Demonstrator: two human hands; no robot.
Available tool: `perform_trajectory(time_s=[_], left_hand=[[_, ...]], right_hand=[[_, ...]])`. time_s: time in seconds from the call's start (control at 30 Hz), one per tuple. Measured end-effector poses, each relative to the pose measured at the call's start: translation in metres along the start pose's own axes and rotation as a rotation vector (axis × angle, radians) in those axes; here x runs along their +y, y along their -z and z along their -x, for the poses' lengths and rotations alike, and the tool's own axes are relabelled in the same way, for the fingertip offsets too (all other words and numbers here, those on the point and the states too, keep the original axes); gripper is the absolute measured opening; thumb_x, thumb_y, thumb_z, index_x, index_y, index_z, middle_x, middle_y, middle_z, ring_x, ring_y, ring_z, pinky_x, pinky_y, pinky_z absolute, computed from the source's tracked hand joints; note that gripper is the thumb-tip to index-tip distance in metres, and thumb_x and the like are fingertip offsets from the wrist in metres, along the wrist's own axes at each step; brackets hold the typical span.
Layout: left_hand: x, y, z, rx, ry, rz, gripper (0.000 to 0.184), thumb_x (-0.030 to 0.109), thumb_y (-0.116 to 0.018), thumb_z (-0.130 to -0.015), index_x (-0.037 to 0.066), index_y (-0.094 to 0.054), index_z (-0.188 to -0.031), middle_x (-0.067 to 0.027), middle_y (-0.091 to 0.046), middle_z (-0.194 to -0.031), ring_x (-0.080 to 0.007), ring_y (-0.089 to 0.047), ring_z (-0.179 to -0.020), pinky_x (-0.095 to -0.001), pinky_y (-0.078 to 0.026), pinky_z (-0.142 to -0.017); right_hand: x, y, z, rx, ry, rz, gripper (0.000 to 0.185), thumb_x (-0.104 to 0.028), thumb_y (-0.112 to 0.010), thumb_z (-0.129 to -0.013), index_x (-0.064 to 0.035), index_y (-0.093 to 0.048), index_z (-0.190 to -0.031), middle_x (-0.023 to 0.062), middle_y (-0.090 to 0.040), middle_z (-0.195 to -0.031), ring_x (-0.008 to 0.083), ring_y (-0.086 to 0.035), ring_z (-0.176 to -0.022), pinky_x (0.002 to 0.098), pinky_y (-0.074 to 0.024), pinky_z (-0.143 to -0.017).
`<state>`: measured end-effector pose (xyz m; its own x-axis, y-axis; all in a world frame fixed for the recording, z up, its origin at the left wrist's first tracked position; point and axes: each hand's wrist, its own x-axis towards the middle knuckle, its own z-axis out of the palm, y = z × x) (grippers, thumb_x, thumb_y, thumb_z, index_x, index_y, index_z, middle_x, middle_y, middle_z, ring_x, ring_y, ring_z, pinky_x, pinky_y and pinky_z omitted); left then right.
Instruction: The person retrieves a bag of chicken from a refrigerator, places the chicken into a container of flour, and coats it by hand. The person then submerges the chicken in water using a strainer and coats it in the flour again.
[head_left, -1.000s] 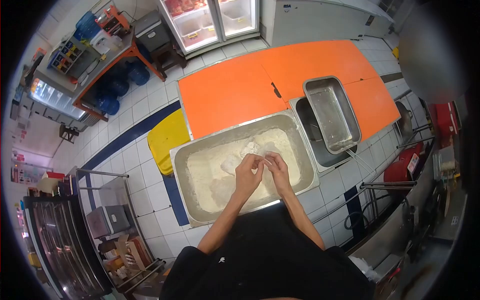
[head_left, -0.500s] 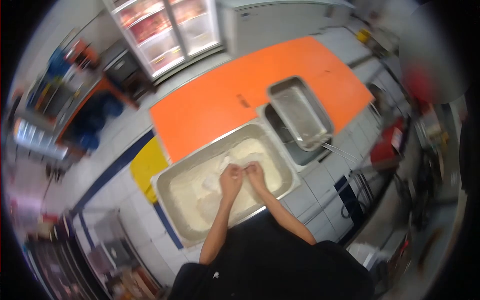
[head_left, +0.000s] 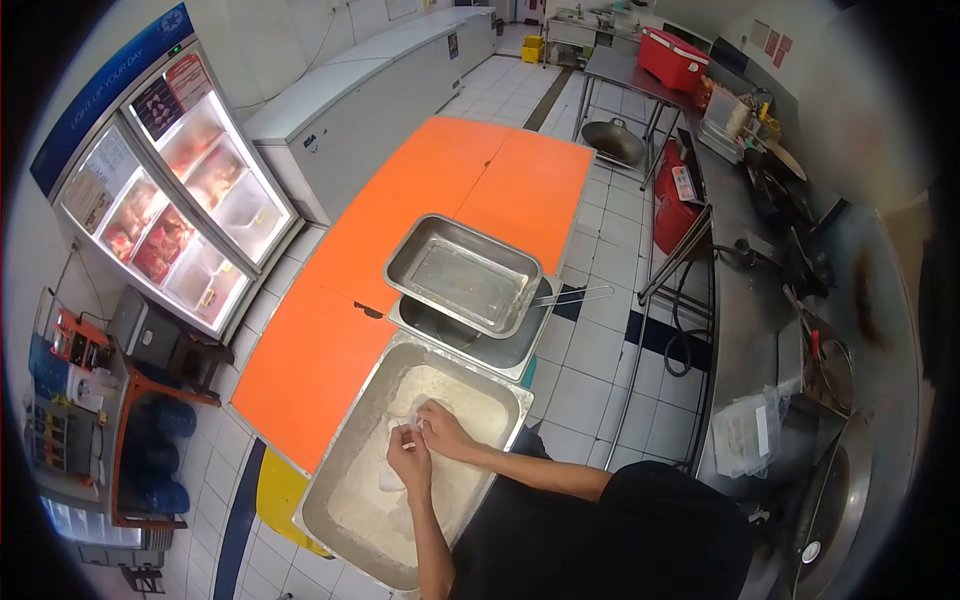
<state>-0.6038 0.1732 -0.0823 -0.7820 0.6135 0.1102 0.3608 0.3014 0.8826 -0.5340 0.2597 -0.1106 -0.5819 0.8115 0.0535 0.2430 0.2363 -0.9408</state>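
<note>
A deep metal tray [head_left: 322,500] holds pale flour, with whitish coated lumps [head_left: 390,480] lying partly beneath my hands. Over the flour, my left hand [head_left: 408,455] has its fingers closed and bent toward the other hand. Touching it from the right, my right hand [head_left: 443,430] is closed in a pinch. Whatever sits between the fingertips is too small to make out. Beyond the flour tray, an empty-looking shallow metal pan [head_left: 465,272] rests tilted on a second, deeper metal container [head_left: 505,352]. A wire handle [head_left: 585,295] sticks out beside the pan.
An orange table [head_left: 330,345] stands beyond the trays, with a yellow object [head_left: 285,500] at its left. A lit glass-door fridge [head_left: 180,200] and a long chest freezer [head_left: 370,90] stand behind. Along the right runs a metal counter [head_left: 735,330] with pans and a red cooler [head_left: 672,62].
The view has swung to the right, bringing the freezer, counter and cooler into sight. Both hands stay together over the flour, fingers still closed.
</note>
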Motion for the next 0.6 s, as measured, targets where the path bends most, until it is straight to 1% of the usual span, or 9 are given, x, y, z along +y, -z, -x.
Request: perform_trajectory(time_s=[0.07, 0.17, 0.2, 0.27, 0.3, 0.37, 0.4, 0.47, 0.6], left_hand=[[0.034, 0.013, 0.005, -0.04, -0.023, 0.067, 0.01, 0.011, -0.063, -0.087, 0.001, -0.062, -0.087, -0.0121, -0.067, -0.079, -0.0212, -0.064, -0.069, -0.0314, -0.05, -0.06], [0.06, 0.03, 0.012, -0.073, -0.038, 0.011, 0.007, 0.008, -0.063, -0.087, 0.001, -0.061, -0.087, -0.0113, -0.065, -0.079, -0.021, -0.062, -0.069, -0.0306, -0.049, -0.06], [0.062, 0.032, 0.016, -0.07, -0.035, 0.011, 0.007, 0.008, -0.063, -0.087, 0.001, -0.061, -0.087, -0.0113, -0.065, -0.079, -0.021, -0.062, -0.069, -0.0306, -0.049, -0.06], [0.067, 0.031, 0.02, -0.058, -0.269, -0.039, 0.008, 0.007, -0.064, -0.085, 0.001, -0.061, -0.088, -0.0106, -0.062, -0.079, -0.0215, -0.059, -0.069, -0.0304, -0.047, -0.06], [0.07, 0.032, 0.026, -0.059, -0.27, -0.036, 0.008, 0.007, -0.064, -0.085, 0.001, -0.061, -0.088, -0.0106, -0.062, -0.079, -0.0215, -0.059, -0.069, -0.0304, -0.047, -0.06], [0.075, 0.033, 0.038, 0.082, -0.291, -0.041, 0.009, 0.005, -0.064, -0.085, -0.001, -0.061, -0.091, -0.009, -0.061, -0.081, -0.0176, -0.06, -0.07, -0.0287, -0.048, -0.059], [0.078, 0.03, 0.038, 0.077, -0.294, -0.042, 0.009, 0.005, -0.064, -0.085, -0.001, -0.061, -0.091, -0.009, -0.061, -0.081, -0.0176, -0.06, -0.07, -0.0287, -0.048, -0.059], [0.079, 0.024, 0.039, 0.132, -0.183, -0.01, 0.01, 0.005, -0.064, -0.084, -0.001, -0.06, -0.091, -0.0091, -0.062, -0.08, -0.0179, -0.059, -0.069, -0.0294, -0.047, -0.06], [0.047, 0.004, 0.032, 0.093, -0.1, -0.071, 0.009, 0.004, -0.065, -0.083, -0.001, -0.061, -0.089, -0.0096, -0.062, -0.078, -0.0191, -0.059, -0.068, -0.0303, -0.047, -0.063]], right_hand=[[-0.015, 0.017, -0.002, -0.195, 0.265, 0.111, 0.019, -0.002, -0.054, -0.082, 0.002, -0.065, -0.096, 0.0208, -0.062, -0.096, 0.0327, -0.061, -0.097, 0.0347, -0.0477, -0.085], [-0.01, 0.018, -0.005, -0.442, 0.186, -0.052, 0.02, -0.009, -0.052, -0.089, 0.0018, -0.064, -0.102, 0.0215, -0.06, -0.117, 0.0335, -0.058, -0.108, 0.0378, -0.0471, -0.087], [-0.005, 0.016, -0.006, -0.446, 0.186, -0.051, 0.02, -0.009, -0.052, -0.089, 0.0018, -0.064, -0.102, 0.0215, -0.06, -0.117, 0.0335, -0.058, -0.108, 0.0378, -0.0471, -0.087], [0.003, 0.01, -0.009, -0.668, 0.046, -0.143, 0.025, -0.017, -0.051, -0.093, -0.0005, -0.062, -0.107, 0.0169, -0.06, -0.121, 0.0303, -0.058, -0.111, 0.0378, -0.0478, -0.089], [0.002, 0.008, -0.011, -0.738, -0.003, -0.17, 0.026, -0.019, -0.05, -0.094, -0.0012, -0.062, -0.109, 0.0153, -0.06, -0.122, 0.0293, -0.058, -0.112, 0.0377, -0.048, -0.089], [-0.003, 0.002, -0.014, -0.465, -0.537, -1.252, 0.031, -0.032, -0.05, -0.098, -0.0077, -0.061, -0.113, 0.0079, -0.065, -0.103, 0.0205, -0.06, -0.094, 0.0353, -0.0492, -0.084], [-0.014, 0.007, -0.014, -0.461, -0.535, -1.256, 0.031, -0.032, -0.05, -0.098, -0.0077, -0.061, -0.113, 0.0079, -0.065, -0.103, 0.0205, -0.06, -0.094, 0.0353, -0.0492, -0.084], [-0.047, 0.023, -0.017, -0.636, -0.758, -1.449, 0.028, -0.035, -0.05, -0.098, -0.014, -0.061, -0.111, 0.0034, -0.063, -0.093, 0.0158, -0.058, -0.089, 0.0355, -0.0495, -0.076], [-0.047, 0.015, -0.006, -0.628, -0.789, -1.34, 0.032, -0.039, -0.049, -0.098, -0.0123, -0.061, -0.111, 0.0021, -0.062, -0.097, 0.0136, -0.058, -0.087, 0.0326, -0.0487, -0.072]])
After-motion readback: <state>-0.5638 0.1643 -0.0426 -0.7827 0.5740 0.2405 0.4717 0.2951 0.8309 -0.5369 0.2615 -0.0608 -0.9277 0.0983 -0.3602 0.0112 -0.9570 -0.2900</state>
